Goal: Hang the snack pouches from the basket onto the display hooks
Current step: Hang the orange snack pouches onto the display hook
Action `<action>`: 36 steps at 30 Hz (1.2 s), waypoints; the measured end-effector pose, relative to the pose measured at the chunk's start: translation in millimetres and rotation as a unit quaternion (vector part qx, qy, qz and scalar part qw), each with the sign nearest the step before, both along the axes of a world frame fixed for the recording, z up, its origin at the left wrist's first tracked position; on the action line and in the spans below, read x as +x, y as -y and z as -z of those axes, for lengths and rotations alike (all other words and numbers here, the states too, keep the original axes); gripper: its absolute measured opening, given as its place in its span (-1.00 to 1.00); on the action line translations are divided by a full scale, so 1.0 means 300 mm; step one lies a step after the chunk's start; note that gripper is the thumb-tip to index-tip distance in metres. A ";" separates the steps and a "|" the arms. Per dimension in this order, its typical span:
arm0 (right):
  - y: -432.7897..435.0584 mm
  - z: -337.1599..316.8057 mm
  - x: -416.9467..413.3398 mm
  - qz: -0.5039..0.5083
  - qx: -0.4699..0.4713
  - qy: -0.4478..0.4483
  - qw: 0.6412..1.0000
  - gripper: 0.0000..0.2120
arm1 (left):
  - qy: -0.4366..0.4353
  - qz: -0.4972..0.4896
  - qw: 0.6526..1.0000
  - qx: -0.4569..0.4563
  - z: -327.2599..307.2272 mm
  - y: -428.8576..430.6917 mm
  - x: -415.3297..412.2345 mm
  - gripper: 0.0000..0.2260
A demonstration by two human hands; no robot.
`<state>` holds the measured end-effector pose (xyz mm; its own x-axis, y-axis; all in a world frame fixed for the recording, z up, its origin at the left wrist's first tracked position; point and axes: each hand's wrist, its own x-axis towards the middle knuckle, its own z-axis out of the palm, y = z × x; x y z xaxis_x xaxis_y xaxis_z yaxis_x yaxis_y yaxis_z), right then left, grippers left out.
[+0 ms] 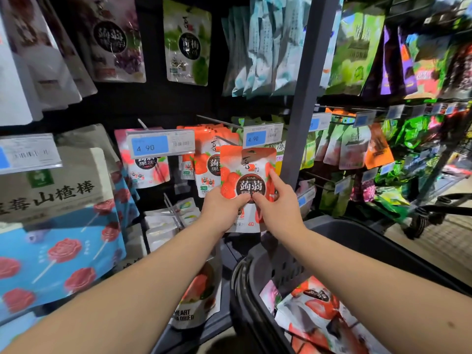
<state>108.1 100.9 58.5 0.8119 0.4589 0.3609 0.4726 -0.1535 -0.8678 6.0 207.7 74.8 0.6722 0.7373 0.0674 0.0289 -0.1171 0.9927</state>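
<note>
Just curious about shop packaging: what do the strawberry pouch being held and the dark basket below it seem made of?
The strawberry pouch looks like glossy printed plastic film: its face shines and it curves slightly. The basket seems to be moulded matt grey plastic, judging by its smooth rim and slotted wall, though I cannot be sure.

strawberry pouch (246,175) — upright, before hooks (217,121)
</note>
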 end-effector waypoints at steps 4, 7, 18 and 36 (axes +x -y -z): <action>-0.026 0.018 0.005 0.014 -0.013 -0.002 1.000 -0.27 | 0.000 -0.014 1.000 0.007 0.005 -0.004 0.002 -0.82; -0.047 0.021 0.010 0.015 -0.005 -0.008 1.000 -0.28 | 0.004 -0.028 0.999 0.026 0.001 -0.009 0.008 -0.81; -0.053 0.026 0.001 0.007 -0.004 -0.016 1.000 -0.26 | 0.011 -0.039 0.999 0.026 0.001 -0.004 0.004 -0.77; -0.365 0.094 0.149 -0.029 -0.034 0.058 0.997 -0.13 | -0.139 -0.129 0.954 0.232 0.159 -0.293 0.142 -0.66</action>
